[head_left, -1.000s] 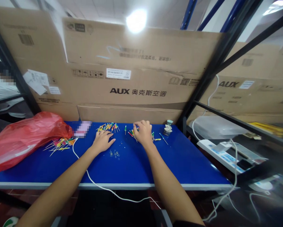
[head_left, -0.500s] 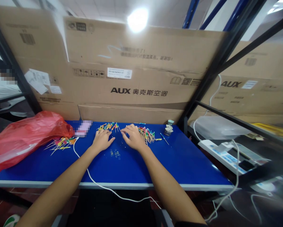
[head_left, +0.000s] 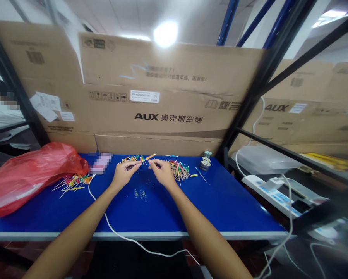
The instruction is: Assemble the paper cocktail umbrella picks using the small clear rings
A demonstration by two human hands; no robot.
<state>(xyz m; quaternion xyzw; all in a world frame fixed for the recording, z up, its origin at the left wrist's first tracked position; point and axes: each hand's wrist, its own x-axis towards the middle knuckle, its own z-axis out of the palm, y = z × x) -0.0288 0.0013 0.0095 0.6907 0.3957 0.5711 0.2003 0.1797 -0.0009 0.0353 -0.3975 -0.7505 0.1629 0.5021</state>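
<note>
An orange-topped stick is held up between my two hands near the back of the blue table. My left hand is closed in a pinch at its lower end. The fingertips of my right hand are pinched close by the stick; what they grip is too small to make out. Behind my left hand lies a row of colourful picks. A larger pile of picks is just right of my right hand. Small rubber bands lie on the table between my forearms.
A red plastic bag and more picks are at the left. A white cable crosses the blue table. Small tubs and a blue pick lie at right. A person is at far left.
Both hands have gone from open over the table to pinching close together. The orange-topped stick is now raised between them. The camera view has shifted slightly.
</note>
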